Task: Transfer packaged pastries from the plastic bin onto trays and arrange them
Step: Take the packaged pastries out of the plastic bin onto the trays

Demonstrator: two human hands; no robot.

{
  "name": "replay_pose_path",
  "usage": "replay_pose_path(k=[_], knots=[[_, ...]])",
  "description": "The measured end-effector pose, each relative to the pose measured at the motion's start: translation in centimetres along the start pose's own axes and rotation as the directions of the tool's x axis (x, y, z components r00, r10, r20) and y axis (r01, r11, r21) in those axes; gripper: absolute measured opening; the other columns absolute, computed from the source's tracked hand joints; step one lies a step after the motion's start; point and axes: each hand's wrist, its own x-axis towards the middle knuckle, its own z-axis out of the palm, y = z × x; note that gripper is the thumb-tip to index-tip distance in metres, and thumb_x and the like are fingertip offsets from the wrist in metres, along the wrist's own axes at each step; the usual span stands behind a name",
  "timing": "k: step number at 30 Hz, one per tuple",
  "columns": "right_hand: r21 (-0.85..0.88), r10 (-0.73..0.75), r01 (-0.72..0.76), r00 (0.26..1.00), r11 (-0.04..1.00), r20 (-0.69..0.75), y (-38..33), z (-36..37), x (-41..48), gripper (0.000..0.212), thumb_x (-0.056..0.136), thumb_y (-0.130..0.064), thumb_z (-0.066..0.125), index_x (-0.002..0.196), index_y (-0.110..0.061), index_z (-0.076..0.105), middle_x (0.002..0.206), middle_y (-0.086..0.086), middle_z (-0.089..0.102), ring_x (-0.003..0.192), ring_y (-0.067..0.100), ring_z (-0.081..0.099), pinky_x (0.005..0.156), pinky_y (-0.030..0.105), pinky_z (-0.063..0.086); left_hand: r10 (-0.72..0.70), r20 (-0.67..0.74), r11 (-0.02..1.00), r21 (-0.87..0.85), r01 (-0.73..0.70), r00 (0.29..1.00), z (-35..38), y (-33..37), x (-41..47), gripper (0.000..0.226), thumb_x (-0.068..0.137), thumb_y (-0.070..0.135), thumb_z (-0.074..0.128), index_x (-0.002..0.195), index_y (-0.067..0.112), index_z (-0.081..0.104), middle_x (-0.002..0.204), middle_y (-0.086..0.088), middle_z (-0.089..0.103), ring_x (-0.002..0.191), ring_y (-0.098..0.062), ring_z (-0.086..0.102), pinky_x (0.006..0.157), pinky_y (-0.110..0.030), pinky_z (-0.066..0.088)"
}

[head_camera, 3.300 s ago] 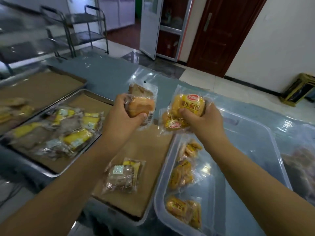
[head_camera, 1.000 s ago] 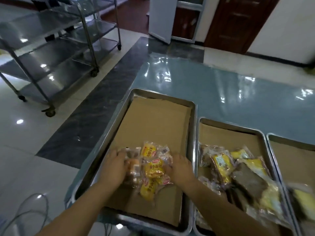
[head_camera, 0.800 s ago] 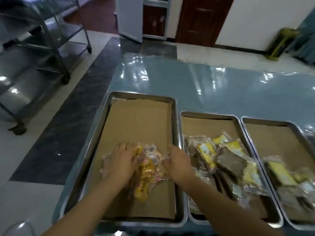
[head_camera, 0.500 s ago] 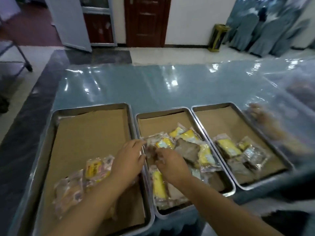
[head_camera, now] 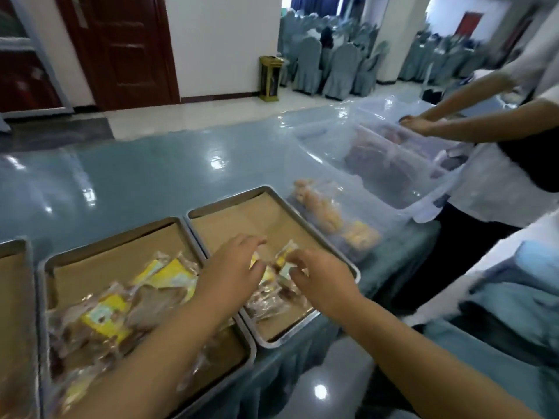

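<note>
A single wide-angle view is taken from head height, directed forward and down over the table [head_camera: 145, 176]; the rightmost tray [head_camera: 242, 217] is seen near, from above.

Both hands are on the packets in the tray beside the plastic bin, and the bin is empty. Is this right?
Not quite: the head view shows the plastic bin holds orange pastries. The left hand and right hand are indeed on the packets in the tray beside it.

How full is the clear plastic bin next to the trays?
Nearly empty: only a few orange packaged pastries lie along the bin's tray-side wall; its remaining floor looks bare.
</note>
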Motion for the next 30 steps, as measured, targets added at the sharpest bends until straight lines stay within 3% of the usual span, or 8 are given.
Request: replay_pose_path(k=[7,12,20,23,27,30], knots=[[0.022,0.062,-0.060,0.994,0.998,-0.093,10.1,-8.0,1.6,0.023,0.090,-0.026,0.051,0.108,-0.027,0.066,0.106,-0.008,0.066,0.093,0.013,0.059,0.078,0.028,0.047,0.090,-0.046,0.996,-0.024,-0.091,0.995,4.8,7.6,7.0,0.032,0.087,0.025,0.057,0.119,0.026,0.058,0.115,0.005,0.059,0.102,-0.015,0.053,0.071,-0.024,0.033],[0.089,0.073,-0.058,0.981,0.994,-0.178,14.6,-10.9,4.2,0.019,0.090,-0.024,0.053,0.101,-0.029,0.068,0.091,-0.019,0.059,0.079,-0.001,0.052,0.066,0.013,0.038,0.117,-0.064,0.993,0.003,-0.117,0.991,6.5,9.1,11.3,0.030,0.085,0.024,0.061,0.115,0.022,0.061,0.113,0.004,0.061,0.101,-0.016,0.054,0.076,-0.027,0.040],[0.063,0.066,-0.054,0.972,0.997,-0.226,21.4,-13.8,10.8,0.018,0.089,-0.022,0.055,0.096,-0.029,0.070,0.081,-0.020,0.054,0.077,0.002,0.051,0.069,0.021,0.038,0.095,-0.087,0.995,0.017,-0.094,0.992,11.0,8.5,20.4,0.024,0.084,0.016,0.062,0.108,0.020,0.063,0.109,0.003,0.060,0.096,-0.017,0.053,0.075,-0.024,0.035],[0.083,0.091,-0.077,0.980,0.994,-0.177,24.0,-14.7,14.1,0.017,0.088,-0.024,0.055,0.095,-0.031,0.069,0.078,-0.022,0.055,0.071,0.003,0.051,0.062,0.019,0.041,0.028,-0.101,0.999,-0.042,-0.032,0.995,12.9,8.5,24.5,0.024,0.086,0.018,0.058,0.109,0.023,0.062,0.112,0.005,0.058,0.102,-0.014,0.050,0.078,-0.025,0.037],[0.084,0.109,-0.110,0.994,0.990,0.019,26.9,-15.0,19.1,0.018,0.090,-0.026,0.052,0.098,-0.030,0.067,0.081,-0.018,0.061,0.062,0.004,0.056,0.061,0.029,0.054,0.001,-0.060,1.000,-0.009,-0.001,0.998,15.2,8.4,29.8,0.024,0.087,0.018,0.059,0.110,0.018,0.064,0.113,0.001,0.060,0.110,-0.019,0.049,0.088,-0.031,0.037],[-0.054,0.058,-0.050,0.984,0.997,0.167,28.8,-14.0,23.0,0.017,0.088,-0.029,0.052,0.099,-0.029,0.065,0.089,-0.007,0.066,0.076,0.014,0.060,0.063,0.028,0.049,-0.012,-0.046,0.997,0.081,0.016,0.999,16.6,7.6,33.2,0.025,0.087,0.018,0.061,0.111,0.015,0.064,0.113,-0.003,0.062,0.111,-0.025,0.048,0.091,-0.033,0.034]])
